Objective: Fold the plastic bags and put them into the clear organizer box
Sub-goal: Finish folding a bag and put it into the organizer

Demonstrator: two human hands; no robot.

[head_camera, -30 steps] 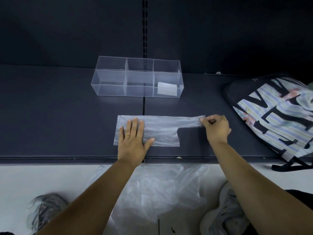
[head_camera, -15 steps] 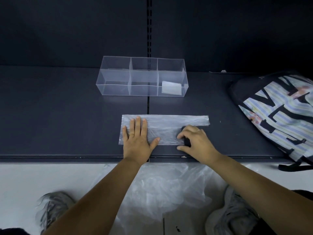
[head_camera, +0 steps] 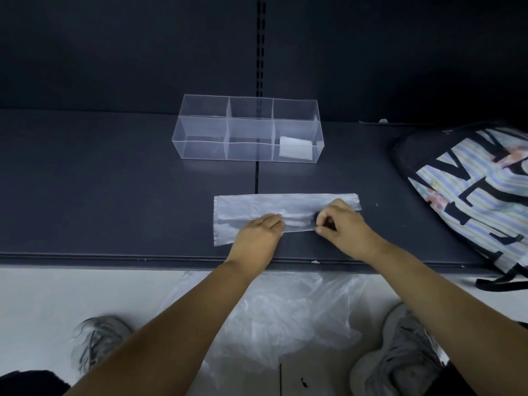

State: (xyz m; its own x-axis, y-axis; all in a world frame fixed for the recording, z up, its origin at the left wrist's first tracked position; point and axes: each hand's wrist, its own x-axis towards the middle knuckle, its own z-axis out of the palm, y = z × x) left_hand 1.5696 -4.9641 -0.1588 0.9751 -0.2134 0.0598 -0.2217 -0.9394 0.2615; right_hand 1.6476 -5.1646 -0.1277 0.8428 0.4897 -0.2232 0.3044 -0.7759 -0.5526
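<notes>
Hands (head_camera: pixel 258 235) (head_camera: pixel 344 228) hide part of the plastic bag (head_camera: pixel 251 205).

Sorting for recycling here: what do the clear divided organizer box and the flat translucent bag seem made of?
The clear divided organizer box looks like rigid, glossy plastic, possibly acrylic: straight see-through walls with bright edges. The flat translucent bag looks like thin, soft plastic film: cloudy, faintly wrinkled, the dark shelf showing through.

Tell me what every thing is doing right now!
Plastic bag: spread flat on the shelf.
Left hand: flat, pressing the plastic bag.
Right hand: curled, pinching the plastic bag's edge.
Box: upright, open on top.
Folded bag: lying in the box's right compartment.
Loose bags: crumpled on the floor.
Backpack: lying on the shelf.
</notes>
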